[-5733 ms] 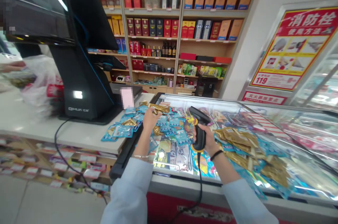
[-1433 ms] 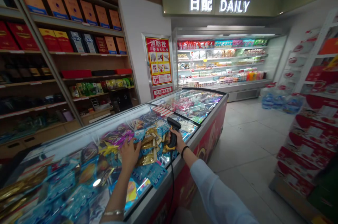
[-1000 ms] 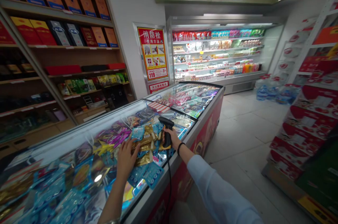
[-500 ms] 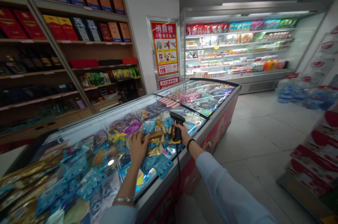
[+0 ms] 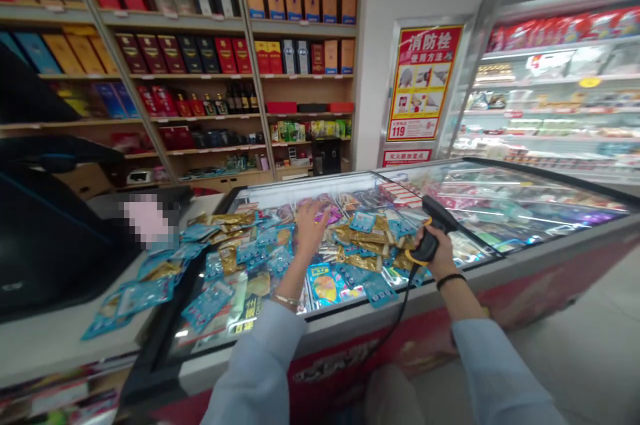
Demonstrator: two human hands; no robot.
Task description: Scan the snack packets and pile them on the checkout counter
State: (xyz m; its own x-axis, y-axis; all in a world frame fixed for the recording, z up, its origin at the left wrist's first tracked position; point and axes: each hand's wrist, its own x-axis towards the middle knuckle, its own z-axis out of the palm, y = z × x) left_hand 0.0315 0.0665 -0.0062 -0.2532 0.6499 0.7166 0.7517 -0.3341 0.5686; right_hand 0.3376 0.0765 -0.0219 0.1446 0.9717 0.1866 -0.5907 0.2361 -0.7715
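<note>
In the head view, my right hand (image 5: 440,253) is wrapped round a black and yellow handheld barcode scanner (image 5: 428,246), its cable hanging down over the freezer's front. Just left of the scanner lies a pile of gold ice cream packets (image 5: 367,238) mixed with blue packets (image 5: 380,290) on the glass top. My left hand (image 5: 311,228) is held over the glass to the left of this pile, fingers spread and nothing in them. More blue packets (image 5: 207,305) are scattered left of my left forearm. Whether my left fingertips touch anything I cannot tell.
A chest freezer (image 5: 350,335) runs across in front of me. At left, a counter (image 5: 45,345) carries a dark machine (image 5: 45,231) and more packets. Shelves of boxed goods (image 5: 183,55) stand behind, with a lit refrigerated display (image 5: 555,85) at right.
The view has swung left, bringing the counter and dark machine into sight. My left hand has moved away from the packet pile. My right hand still holds the scanner, now at the pile's right side.
</note>
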